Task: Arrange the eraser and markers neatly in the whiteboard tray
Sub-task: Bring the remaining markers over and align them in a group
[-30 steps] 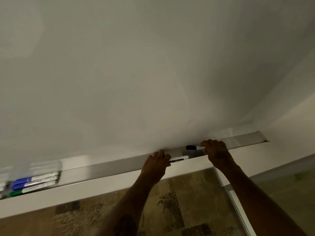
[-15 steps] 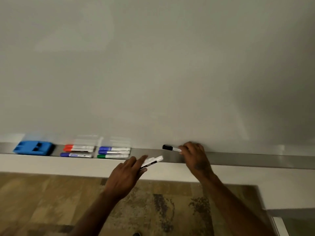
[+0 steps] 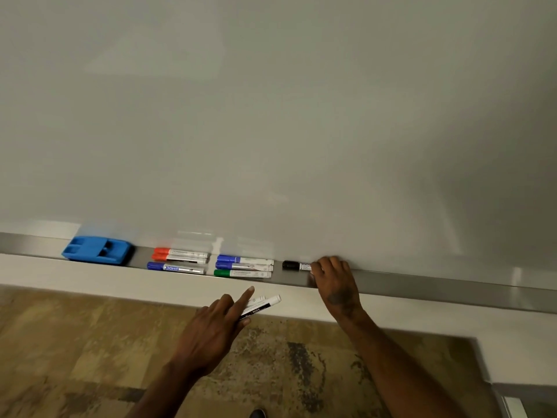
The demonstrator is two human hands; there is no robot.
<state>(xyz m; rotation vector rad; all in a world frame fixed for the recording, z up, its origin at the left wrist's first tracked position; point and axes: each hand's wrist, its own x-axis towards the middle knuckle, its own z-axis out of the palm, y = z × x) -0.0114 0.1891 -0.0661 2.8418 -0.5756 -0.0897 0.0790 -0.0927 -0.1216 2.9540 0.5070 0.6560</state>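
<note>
Whiteboard tray (image 3: 422, 285), left to right: blue eraser (image 3: 98, 250); two red markers (image 3: 180, 255) with a blue marker (image 3: 176, 267) nearer; two blue markers (image 3: 244, 263) with a green marker (image 3: 242, 273) nearer; black marker (image 3: 297, 265) — its right end gripped by the right hand (image 3: 334, 282). The left hand (image 3: 215, 330), forefinger extended, holds two white markers (image 3: 262, 304) near the tray — not in it.

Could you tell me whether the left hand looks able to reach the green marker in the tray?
Probably yes: the left hand hovers just below the green marker with nothing between, though it already holds markers.
</note>
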